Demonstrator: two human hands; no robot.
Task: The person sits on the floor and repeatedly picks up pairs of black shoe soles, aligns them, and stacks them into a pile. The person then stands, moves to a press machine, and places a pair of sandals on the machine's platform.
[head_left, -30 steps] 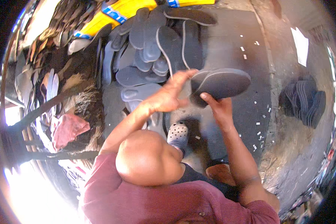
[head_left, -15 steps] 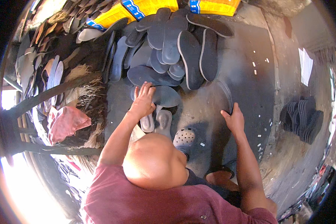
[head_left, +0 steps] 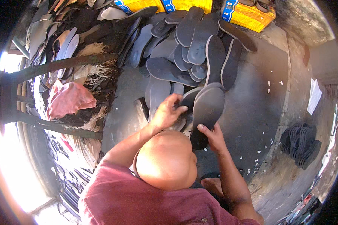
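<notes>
My right hand point(head_left: 211, 137) grips the heel end of a long dark grey shoe sole point(head_left: 208, 107) and holds it upright over the dark mat point(head_left: 251, 112). My left hand point(head_left: 166, 112) is curled on the left edge of that sole, where a second dark sole point(head_left: 189, 96) shows just behind it. I cannot tell whether my left fingers also pinch that second one. A bare head point(head_left: 165, 159) and a maroon shirt point(head_left: 139, 202) fill the lower middle and hide the floor beneath my hands.
A big heap of dark soles point(head_left: 187, 48) lies just beyond my hands. Yellow boxes point(head_left: 248, 15) stand behind it. A pink cloth point(head_left: 67, 99) and dark wooden rails point(head_left: 56, 63) are at left. A small stack of soles point(head_left: 302, 142) and white paper point(head_left: 313, 95) lie at right.
One second ago both hands held a sole up. Half a second ago they were down at the heap, empty. Now they hold a dark sole upright between them.
</notes>
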